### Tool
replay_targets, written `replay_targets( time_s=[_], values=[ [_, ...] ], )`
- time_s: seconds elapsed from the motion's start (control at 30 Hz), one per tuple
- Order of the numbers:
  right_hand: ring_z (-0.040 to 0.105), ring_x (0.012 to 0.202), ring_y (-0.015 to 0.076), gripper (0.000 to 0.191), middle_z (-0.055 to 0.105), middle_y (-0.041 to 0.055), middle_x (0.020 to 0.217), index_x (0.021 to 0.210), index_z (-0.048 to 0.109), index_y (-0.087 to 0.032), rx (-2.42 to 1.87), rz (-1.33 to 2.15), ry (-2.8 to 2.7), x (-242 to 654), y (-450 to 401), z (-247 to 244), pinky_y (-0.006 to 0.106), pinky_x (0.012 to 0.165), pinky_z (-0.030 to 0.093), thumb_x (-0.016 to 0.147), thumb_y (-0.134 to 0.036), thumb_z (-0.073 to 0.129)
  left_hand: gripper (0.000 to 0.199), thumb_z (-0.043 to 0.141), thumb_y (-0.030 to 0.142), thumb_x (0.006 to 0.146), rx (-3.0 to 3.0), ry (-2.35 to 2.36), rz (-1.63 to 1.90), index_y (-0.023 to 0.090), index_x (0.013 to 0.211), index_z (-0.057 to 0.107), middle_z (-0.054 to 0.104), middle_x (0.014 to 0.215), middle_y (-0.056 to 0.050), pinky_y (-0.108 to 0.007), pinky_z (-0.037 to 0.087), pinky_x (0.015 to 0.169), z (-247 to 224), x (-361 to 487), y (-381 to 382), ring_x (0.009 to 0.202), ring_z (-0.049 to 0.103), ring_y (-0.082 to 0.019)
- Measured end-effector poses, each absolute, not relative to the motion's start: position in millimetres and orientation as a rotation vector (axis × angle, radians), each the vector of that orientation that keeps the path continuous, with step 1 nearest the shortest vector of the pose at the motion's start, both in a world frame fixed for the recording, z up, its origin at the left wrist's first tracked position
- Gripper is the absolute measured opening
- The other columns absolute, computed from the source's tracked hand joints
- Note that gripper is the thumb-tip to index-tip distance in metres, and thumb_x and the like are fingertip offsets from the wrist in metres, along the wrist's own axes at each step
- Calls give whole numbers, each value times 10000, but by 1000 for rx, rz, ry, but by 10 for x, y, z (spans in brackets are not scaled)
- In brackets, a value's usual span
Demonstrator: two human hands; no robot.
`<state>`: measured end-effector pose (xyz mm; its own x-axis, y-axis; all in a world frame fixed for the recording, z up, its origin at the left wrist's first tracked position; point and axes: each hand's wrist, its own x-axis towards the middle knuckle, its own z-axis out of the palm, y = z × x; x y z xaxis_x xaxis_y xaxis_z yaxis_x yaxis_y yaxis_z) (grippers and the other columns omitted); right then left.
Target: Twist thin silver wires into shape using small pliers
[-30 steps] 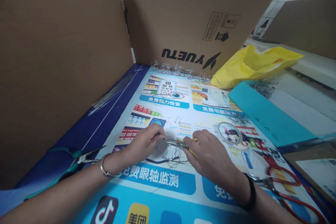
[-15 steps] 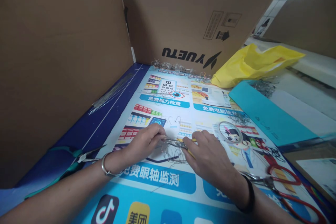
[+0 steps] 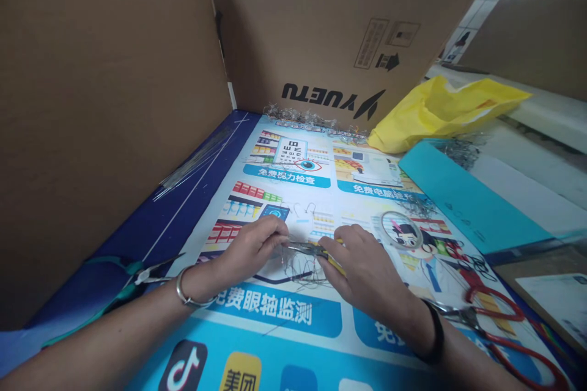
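Observation:
My right hand (image 3: pixel 360 263) is closed around the yellow handles of small pliers (image 3: pixel 307 248), whose metal jaws point left. At the tip of the jaws, my left hand (image 3: pixel 259 245) pinches thin wire between thumb and fingers. A loose tangle of thin wire (image 3: pixel 305 270) sits below the pliers, between my two hands. A few bent wire hooks (image 3: pixel 305 208) lie just beyond them on the printed poster (image 3: pixel 275 311).
Green-handled pliers (image 3: pixel 137 275) lie at the left, red-handled scissors (image 3: pixel 495 317) at the right. Straight wires (image 3: pixel 192 165) rest beside the cardboard wall (image 3: pixel 110 104). Farther back are wire pieces (image 3: pixel 302 116), a yellow bag (image 3: pixel 440 113), a blue folder (image 3: pixel 472 201) and a clear tape roll (image 3: pixel 402 230).
The pliers' handles have spread a little in my right hand, and its fingers have shifted slightly. My left hand stays nearly where it was.

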<state>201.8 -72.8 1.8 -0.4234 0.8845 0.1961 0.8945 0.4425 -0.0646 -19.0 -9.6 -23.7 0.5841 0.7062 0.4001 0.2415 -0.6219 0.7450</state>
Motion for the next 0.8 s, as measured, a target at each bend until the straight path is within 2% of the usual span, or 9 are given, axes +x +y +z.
replay_targets(
  time_s=[0.33,0.8],
  values=[
    [458,796,207,206,532,78,830,914,607,-173,-1503,59,-2487,2051,-720,-18,318,687,337,876,-304,452,119,462,102,889,2206,669,884,154,820,544,576,780,-26,-250,423,680,-217,-208,-93,738,534,-125],
    [465,793,202,226,536,71,831,917,605,-185,-1490,61,-2501,2073,-708,-42,304,662,315,881,-325,431,152,413,80,879,2248,645,831,154,804,522,564,761,-24,-243,416,645,-209,-217,-97,711,522,-127]
  ],
)
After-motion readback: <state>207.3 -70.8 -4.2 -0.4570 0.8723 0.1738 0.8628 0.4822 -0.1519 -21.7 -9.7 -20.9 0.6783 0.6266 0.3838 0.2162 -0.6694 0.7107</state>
